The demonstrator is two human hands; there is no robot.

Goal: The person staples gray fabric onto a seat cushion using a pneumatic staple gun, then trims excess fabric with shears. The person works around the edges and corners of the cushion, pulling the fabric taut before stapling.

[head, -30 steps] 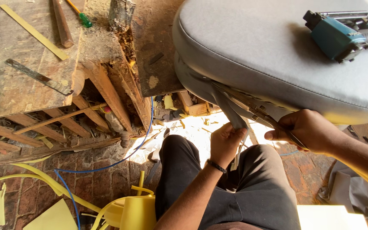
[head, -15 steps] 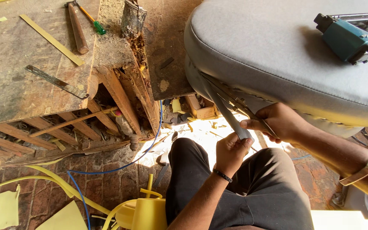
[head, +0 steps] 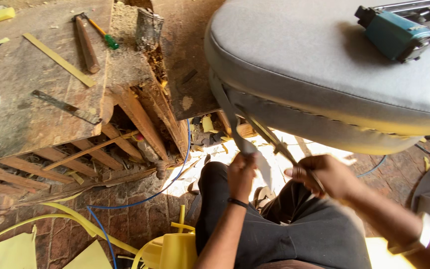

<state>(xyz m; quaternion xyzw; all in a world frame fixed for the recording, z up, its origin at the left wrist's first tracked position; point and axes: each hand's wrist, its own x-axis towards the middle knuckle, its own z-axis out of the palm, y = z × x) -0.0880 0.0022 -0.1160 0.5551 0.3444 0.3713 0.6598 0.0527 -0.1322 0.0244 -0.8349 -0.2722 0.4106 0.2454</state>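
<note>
Both hands sit lower now, away from the seat edge. Left hand pulls the grey strip down longer & tighter. Right hand w/ its thin tool moves down too.

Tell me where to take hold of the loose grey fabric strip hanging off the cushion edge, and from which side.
Take the grey fabric strip at its free lower end, where the left hand already pinches it, coming from below. It hangs down from the grey cushion edge, fixed at the top, so only the bottom can be pulled taut. The right hand works a thin tool beside it; approach from the left.
</note>
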